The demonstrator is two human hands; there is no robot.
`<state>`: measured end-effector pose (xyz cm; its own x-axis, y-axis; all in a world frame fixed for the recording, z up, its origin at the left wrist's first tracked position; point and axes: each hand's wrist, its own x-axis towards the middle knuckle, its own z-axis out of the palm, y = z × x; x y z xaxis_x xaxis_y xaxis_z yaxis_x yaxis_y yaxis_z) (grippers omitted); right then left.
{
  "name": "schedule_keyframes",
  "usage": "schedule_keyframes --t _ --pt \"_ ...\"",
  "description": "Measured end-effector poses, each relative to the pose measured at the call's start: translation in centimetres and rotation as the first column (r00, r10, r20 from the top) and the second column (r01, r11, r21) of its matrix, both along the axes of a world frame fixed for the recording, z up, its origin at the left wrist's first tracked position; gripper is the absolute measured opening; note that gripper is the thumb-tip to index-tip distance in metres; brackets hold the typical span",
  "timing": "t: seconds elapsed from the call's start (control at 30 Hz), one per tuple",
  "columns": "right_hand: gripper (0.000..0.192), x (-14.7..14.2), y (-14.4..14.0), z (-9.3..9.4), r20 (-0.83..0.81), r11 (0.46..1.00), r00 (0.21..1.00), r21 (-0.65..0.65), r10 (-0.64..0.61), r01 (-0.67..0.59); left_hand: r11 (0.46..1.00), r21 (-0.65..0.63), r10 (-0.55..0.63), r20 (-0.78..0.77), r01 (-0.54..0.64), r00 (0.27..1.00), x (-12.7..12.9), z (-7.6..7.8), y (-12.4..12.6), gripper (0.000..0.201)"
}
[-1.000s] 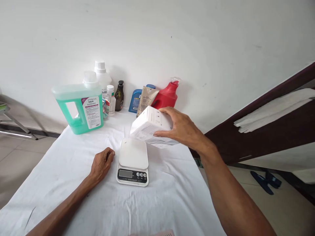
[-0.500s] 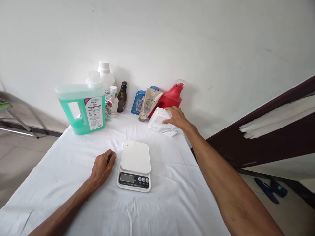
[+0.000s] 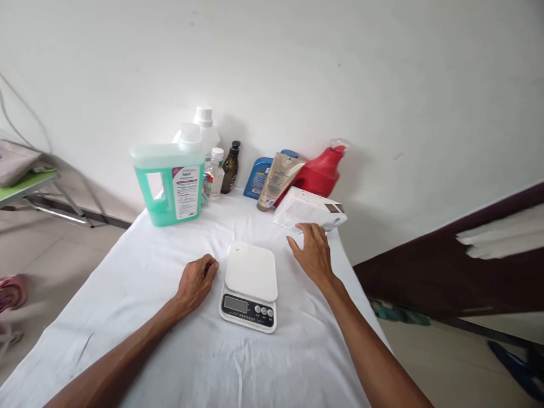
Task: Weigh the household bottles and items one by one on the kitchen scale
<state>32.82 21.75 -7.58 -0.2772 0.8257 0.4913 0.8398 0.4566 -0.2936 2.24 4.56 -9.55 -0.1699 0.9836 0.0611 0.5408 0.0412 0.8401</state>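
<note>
A white kitchen scale (image 3: 250,272) with a dark display panel lies flat in the middle of the table. Just left of it, my left hand (image 3: 198,282) rests on the cloth in a loose fist, with nothing visible in the fingers. My right hand (image 3: 312,252) is open, thumb and fingers apart, over the cloth to the scale's right. Its fingertips are close to the front of a white box (image 3: 304,208); whether they touch it I cannot tell. That box leans by a red bottle (image 3: 321,173) and a beige tube (image 3: 280,178).
A jug of green liquid (image 3: 168,184) stands at the back left. Behind and beside it are a white bottle (image 3: 208,133), a small clear bottle (image 3: 216,175) and a dark pump bottle (image 3: 230,170). A blue bottle (image 3: 256,178) is by the tube. The wall borders the white-covered table (image 3: 178,357).
My right hand has let go of the white box and drawn back toward me. The box now sits turned, showing a dark patch and barcode. My left hand stays by the scale.
</note>
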Motion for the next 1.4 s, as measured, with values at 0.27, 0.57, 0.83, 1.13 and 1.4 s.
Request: schedule_keyframes --t 0.27,0.57,0.83,1.13,1.4 --pt "0.053 2.0 3.0 -4.0 -0.194 0.933 0.968 -0.352 -0.157 0.081 0.999 0.017 0.028 0.01 -0.028 1.0 0.0 -0.3 0.0 0.028" --pt "0.053 -1.1 -5.5 -2.9 -0.552 0.867 0.771 -0.498 -0.318 0.002 0.911 0.186 0.299 0.321 -0.369 0.899 -3.0 3.7 0.9 0.033" --pt "0.051 -2.6 -9.5 -3.3 -0.717 0.851 0.55 -0.525 -0.428 -0.021 0.64 0.385 0.633 0.225 -0.664 0.741 -13.3 9.6 6.8 0.063" --pt "0.04 -2.5 -9.7 -3.4 -0.74 0.917 0.579 -0.397 -0.344 0.037 0.703 0.364 0.489 0.376 -0.61 0.787 -13.4 8.3 9.7 0.063" --pt "0.031 -2.8 -9.4 -2.8 -0.744 0.947 0.612 -0.319 -0.267 0.025 0.599 0.439 0.45 0.507 -0.67 0.735 -10.9 8.7 3.2 0.066"
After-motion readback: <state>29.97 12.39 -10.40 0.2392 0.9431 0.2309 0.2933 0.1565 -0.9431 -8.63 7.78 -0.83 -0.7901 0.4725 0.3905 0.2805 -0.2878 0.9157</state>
